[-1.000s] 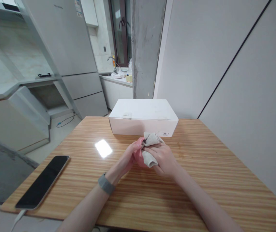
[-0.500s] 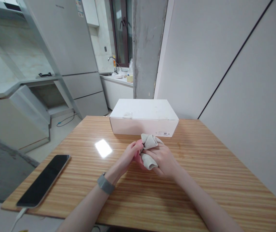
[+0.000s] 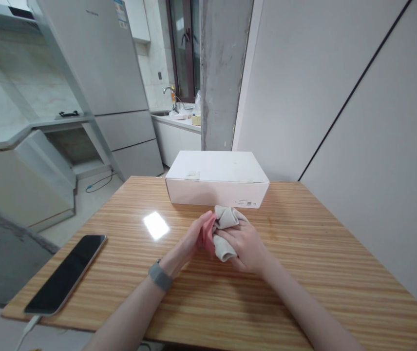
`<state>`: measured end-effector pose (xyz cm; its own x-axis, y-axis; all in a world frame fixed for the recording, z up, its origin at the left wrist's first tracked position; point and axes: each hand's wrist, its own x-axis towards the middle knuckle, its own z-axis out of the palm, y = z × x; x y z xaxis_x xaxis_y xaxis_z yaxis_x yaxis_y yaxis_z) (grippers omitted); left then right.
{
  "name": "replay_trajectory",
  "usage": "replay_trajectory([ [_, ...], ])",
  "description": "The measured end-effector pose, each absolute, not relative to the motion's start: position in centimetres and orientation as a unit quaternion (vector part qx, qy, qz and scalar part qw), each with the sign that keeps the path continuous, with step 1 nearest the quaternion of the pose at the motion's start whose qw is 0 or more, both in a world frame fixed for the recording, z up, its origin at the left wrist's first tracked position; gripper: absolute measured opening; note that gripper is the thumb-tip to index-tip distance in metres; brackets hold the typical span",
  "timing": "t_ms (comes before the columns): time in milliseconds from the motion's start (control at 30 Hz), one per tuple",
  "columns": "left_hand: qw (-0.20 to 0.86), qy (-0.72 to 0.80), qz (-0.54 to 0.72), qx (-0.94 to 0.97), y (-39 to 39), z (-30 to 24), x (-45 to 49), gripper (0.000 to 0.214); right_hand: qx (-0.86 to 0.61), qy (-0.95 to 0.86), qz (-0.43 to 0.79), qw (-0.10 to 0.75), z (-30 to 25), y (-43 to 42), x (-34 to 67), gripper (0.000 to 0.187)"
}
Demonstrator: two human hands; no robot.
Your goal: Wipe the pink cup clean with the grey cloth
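Note:
My left hand [image 3: 193, 235] is closed around a small pink object [image 3: 209, 236]; its kind cannot be made out because my fingers and a cloth cover much of it. A light grey cloth [image 3: 226, 217] is bunched under the fingers of my right hand [image 3: 249, 246], which press it against the pink object's right side. Folds of the cloth stick out above and below those fingers. Both hands are close together over the wooden table [image 3: 150, 280], just in front of a white box [image 3: 217, 191].
A dark-screened phone [image 3: 66, 275] with a white cable [image 3: 29, 329] lies on the table's left side. The closed white box stands at the far edge. A white wall [image 3: 325, 97] borders the right side, and a concrete pillar [image 3: 223, 73] rises behind the box.
My left thumb has shifted upward off the cloth side, leaving more of the pink object showing. The cloth and my right hand have moved slightly down.

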<state>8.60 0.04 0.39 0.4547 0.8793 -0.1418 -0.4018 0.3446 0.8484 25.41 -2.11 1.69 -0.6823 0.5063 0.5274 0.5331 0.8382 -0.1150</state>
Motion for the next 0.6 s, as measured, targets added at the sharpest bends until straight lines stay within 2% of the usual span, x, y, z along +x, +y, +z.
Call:
replay_trajectory([
  [100,0.682,0.384,0.424,0.456,0.3,0.4,7.6,0.04,-0.261,-0.922,-0.018,0.284,1.5,-2.5,24.9,0.036],
  [200,0.654,0.409,0.424,0.476,0.3,0.4,7.1,0.039,-0.256,-0.921,-0.011,0.293,1.6,-2.6,24.8,0.037],
  [367,0.676,0.392,0.442,0.441,0.1,0.0,8.1,0.038,-0.285,-0.91,0.008,0.3,1.6,-2.2,25.4,0.032],
  [600,0.728,0.323,0.474,0.374,-0.7,-0.1,10.0,0.041,-0.329,-0.887,-0.035,0.321,1.4,-1.2,26.5,0.035],
])
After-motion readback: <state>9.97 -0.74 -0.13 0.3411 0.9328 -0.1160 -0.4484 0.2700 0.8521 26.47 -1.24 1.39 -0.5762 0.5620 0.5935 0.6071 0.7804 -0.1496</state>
